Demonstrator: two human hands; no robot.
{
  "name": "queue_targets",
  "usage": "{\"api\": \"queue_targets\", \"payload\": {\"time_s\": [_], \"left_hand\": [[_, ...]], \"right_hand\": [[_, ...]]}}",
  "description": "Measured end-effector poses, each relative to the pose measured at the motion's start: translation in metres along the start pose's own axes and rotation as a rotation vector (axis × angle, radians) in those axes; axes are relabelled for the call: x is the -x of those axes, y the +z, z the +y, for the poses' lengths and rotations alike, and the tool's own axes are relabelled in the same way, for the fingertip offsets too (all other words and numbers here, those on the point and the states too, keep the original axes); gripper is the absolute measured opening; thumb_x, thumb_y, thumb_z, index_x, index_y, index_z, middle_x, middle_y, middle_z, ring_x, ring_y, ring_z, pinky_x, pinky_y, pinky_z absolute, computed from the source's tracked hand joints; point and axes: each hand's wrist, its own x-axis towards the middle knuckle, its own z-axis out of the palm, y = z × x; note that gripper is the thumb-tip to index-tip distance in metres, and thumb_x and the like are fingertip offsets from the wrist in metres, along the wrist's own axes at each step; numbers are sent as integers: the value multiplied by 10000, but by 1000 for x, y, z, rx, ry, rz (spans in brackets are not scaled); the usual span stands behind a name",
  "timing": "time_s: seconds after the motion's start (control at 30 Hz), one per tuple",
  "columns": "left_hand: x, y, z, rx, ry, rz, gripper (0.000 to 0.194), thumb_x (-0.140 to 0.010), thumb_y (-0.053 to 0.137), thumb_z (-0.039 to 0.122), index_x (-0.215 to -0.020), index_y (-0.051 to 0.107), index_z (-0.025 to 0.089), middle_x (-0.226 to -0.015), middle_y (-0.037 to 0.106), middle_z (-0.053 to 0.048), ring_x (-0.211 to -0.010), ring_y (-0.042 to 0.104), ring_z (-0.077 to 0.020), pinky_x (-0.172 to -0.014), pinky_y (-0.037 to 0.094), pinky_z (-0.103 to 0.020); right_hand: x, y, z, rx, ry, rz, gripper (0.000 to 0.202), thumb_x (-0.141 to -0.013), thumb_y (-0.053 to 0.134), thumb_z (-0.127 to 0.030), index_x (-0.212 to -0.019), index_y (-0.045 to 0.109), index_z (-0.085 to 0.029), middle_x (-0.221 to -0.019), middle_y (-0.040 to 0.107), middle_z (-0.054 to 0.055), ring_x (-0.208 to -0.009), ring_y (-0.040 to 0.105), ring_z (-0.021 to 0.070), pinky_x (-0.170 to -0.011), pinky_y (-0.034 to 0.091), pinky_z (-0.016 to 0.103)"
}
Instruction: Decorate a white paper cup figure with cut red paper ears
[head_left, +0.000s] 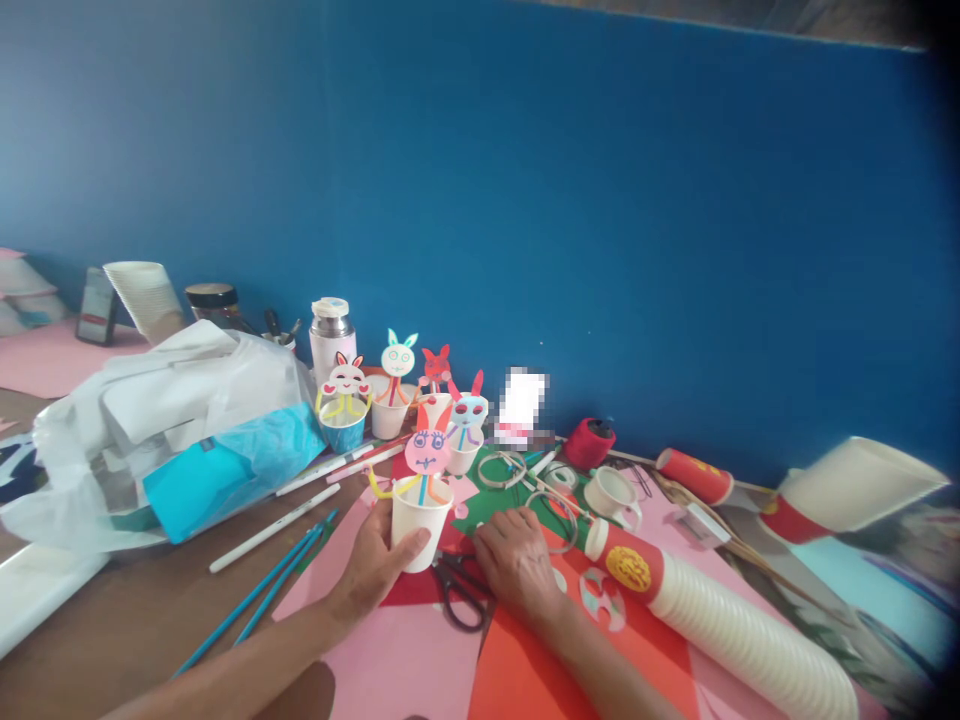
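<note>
My left hand (382, 565) is wrapped round a white paper cup (411, 525), thumb across its front. Out of the cup rises a pink paper rabbit head (427, 446) with drawn eyes, on a blue stem with a bent yellow arm. My right hand (517, 555) rests palm down on the coloured paper, fingers loosely bent, with no object seen in it. Black-handled scissors (461, 595) lie between my hands, their blades partly hidden. Behind the held cup stand several similar cups with rabbit heads, among them a blue cup (343, 428) and a white-and-green head (398, 358).
A long stack of paper cups (750, 625) lies at right on pink and orange sheets (517, 675). Loops of wire (502, 470), a red spool (589, 442) and a mug (611, 494) sit behind. On the left are a plastic bag (180, 400), blue sticks (255, 590) and a flask (332, 335).
</note>
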Motion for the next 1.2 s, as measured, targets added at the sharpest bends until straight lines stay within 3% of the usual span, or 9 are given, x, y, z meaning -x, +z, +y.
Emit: {"api": "queue_targets", "payload": {"time_s": [1.2], "left_hand": [[0,0,3,22,-7,-2,481,-639,659,387,-1005,508,113,-933,643,-122,-837,609,-244,-679,497,-321]], "right_hand": [[0,-1,0,21,-21,32,261,-864,420,-183,-621,517,-177,-622,475,14,-637,408,149,-673,258,310]]}}
